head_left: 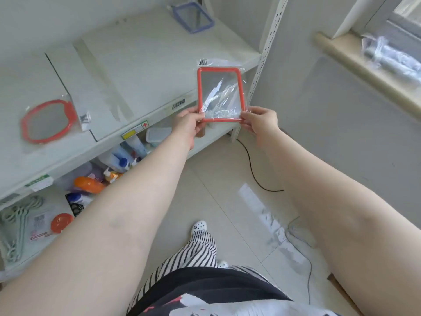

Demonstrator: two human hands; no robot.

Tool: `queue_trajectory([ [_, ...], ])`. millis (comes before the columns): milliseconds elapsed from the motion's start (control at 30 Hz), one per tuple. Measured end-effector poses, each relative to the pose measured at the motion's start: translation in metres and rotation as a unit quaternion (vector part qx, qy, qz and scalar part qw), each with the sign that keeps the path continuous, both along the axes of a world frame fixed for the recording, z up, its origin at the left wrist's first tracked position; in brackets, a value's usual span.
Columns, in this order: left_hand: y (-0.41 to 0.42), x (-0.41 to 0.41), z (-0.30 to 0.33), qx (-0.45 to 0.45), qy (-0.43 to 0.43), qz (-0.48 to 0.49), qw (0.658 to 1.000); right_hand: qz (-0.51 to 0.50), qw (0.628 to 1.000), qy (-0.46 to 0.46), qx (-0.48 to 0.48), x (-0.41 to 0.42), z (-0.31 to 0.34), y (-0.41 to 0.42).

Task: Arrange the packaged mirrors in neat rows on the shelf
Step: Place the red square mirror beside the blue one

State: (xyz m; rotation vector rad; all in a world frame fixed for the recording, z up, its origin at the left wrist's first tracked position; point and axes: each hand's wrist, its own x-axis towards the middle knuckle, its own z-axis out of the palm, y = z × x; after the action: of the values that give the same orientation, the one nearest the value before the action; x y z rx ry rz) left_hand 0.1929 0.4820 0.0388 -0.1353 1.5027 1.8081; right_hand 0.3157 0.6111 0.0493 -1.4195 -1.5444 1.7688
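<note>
Red-orange plastic frames a rectangular mirror in crinkled clear wrap (220, 94), held upright at the frame's centre, above the front edge of the white shelf (141, 65). Left hand (190, 124) and right hand (258, 120) each keep a closed grip on a bottom corner, arms stretched forward. At left lies a red octagonal packaged mirror (49, 120); at upper centre, a blue rectangular packaged mirror (193, 18).
</note>
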Motion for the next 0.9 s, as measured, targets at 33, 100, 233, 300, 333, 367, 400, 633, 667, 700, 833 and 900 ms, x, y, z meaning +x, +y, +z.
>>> queue_trajectory([
  [33, 0.009, -0.008, 0.002, 0.003, 0.004, -0.001, 1.000, 0.001, 1.000, -0.003, 0.005, -0.008, 0.002, 0.009],
  [100, 0.023, -0.022, 0.007, 0.007, 0.016, -0.001, 1.000, 0.000, 1.000, -0.006, 0.009, -0.023, 0.005, 0.027],
  [233, 0.047, -0.046, 0.012, -0.004, 0.026, 0.003, 1.000, -0.008, 1.000, -0.008, 0.002, -0.048, 0.007, 0.054],
  [300, 0.058, -0.056, 0.011, -0.004, 0.023, 0.013, 1.000, 0.002, 1.000, -0.010, -0.005, -0.060, 0.007, 0.068],
  [333, 0.064, -0.062, 0.011, -0.005, 0.021, 0.020, 1.000, 0.010, 1.000, -0.014, -0.006, -0.067, 0.007, 0.075],
  [367, 0.071, -0.067, 0.011, -0.006, 0.019, 0.027, 0.999, 0.017, 1.000, -0.017, -0.007, -0.075, 0.007, 0.083],
  [400, 0.078, -0.072, 0.011, -0.008, 0.019, 0.034, 0.999, 0.025, 1.000, -0.015, -0.008, -0.083, 0.008, 0.092],
  [633, 0.129, -0.104, 0.017, -0.017, 0.022, 0.118, 0.993, 0.105, 0.994, -0.011, -0.002, -0.144, 0.005, 0.157],
  [667, 0.136, -0.108, 0.018, -0.023, 0.027, 0.129, 0.991, 0.117, 0.993, -0.010, -0.006, -0.153, 0.004, 0.167],
  [700, 0.143, -0.111, 0.018, -0.031, 0.032, 0.139, 0.989, 0.127, 0.992, -0.008, -0.011, -0.161, 0.002, 0.176],
  [833, 0.159, -0.118, 0.014, -0.044, 0.026, 0.185, 0.981, 0.176, 0.984, -0.002, -0.019, -0.188, -0.002, 0.202],
  [900, 0.162, -0.123, 0.012, -0.039, 0.023, 0.206, 0.977, 0.205, 0.979, 0.005, -0.018, -0.200, -0.002, 0.207],
])
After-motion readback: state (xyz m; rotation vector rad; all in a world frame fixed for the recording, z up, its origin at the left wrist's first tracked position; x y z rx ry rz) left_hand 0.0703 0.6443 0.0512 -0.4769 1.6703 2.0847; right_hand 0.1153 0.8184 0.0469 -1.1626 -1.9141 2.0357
